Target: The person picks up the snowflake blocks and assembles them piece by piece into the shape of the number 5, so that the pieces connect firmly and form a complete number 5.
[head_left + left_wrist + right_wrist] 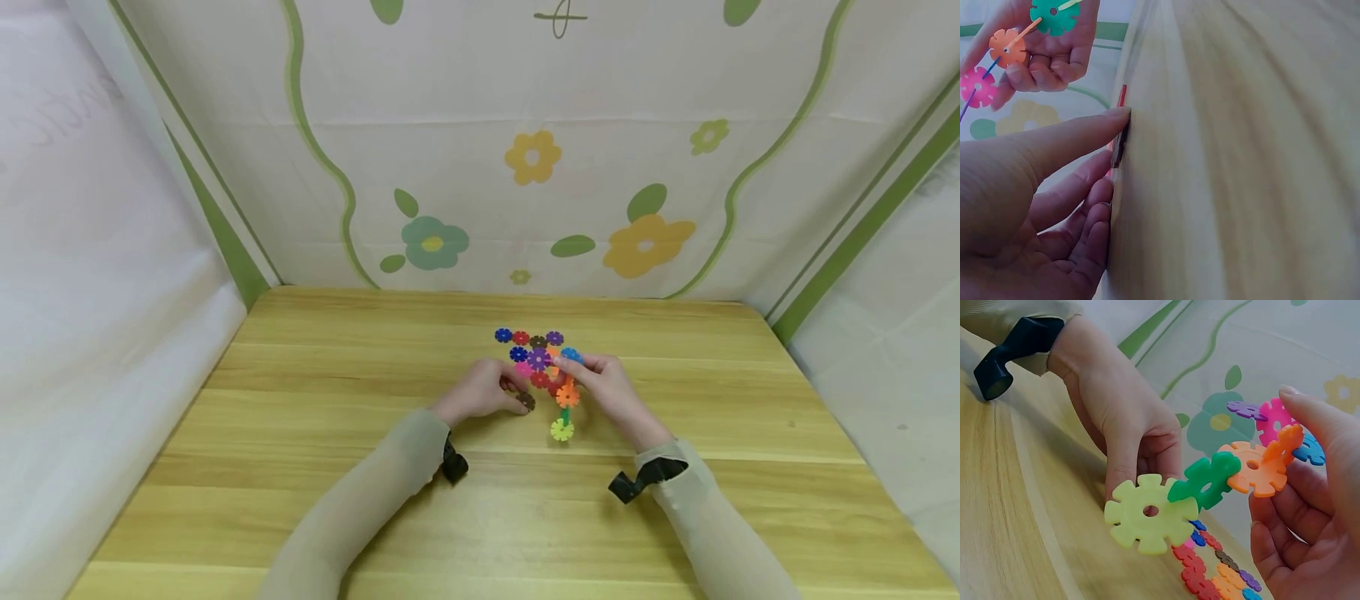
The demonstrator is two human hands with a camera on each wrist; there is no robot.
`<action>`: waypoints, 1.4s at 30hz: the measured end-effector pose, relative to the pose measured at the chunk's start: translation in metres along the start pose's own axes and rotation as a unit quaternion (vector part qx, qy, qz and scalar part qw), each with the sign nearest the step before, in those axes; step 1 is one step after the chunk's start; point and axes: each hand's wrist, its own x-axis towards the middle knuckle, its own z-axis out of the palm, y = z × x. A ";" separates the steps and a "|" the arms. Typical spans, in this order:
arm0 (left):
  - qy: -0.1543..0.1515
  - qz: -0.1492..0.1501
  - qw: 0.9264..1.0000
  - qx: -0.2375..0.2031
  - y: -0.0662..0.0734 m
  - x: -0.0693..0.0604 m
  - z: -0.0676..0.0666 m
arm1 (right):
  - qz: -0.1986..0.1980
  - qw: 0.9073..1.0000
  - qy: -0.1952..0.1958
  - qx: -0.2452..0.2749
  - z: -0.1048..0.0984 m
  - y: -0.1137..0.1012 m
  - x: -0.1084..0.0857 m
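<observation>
linked disc chain [1194, 481] in right hand [611, 393], brown disc [528, 401] at left hand [478, 392]
right grip closed on chain, held above bench [525, 533]; left grip nearly closed, thumb and finger pinching brown disc at bench surface, loose discs [521, 338] just beyond.

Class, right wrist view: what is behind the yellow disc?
Behind the yellow disc are the left hand, table and other discs; what its face covers, including part of that hand, cannot be seen.
</observation>
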 end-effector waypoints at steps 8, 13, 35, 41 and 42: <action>-0.004 0.008 1.000 -0.011 0.002 -0.001 -0.001 | 0.006 1.000 0.003 0.000 0.000 -0.001 0.000; 0.015 0.023 0.998 -0.061 -0.005 -0.004 -0.006 | 0.006 1.000 0.005 -0.002 0.000 -0.001 -0.001; 0.149 0.080 0.968 -0.185 0.018 -0.034 -0.034 | 0.016 1.000 0.003 -0.020 0.001 0.001 -0.002; 0.144 0.104 0.965 -0.194 0.018 -0.035 -0.030 | 0.018 1.000 0.004 -0.016 0.002 0.002 -0.001; 0.144 0.106 0.964 -0.195 0.018 -0.035 -0.029 | 0.019 1.000 0.004 -0.017 0.003 0.002 -0.001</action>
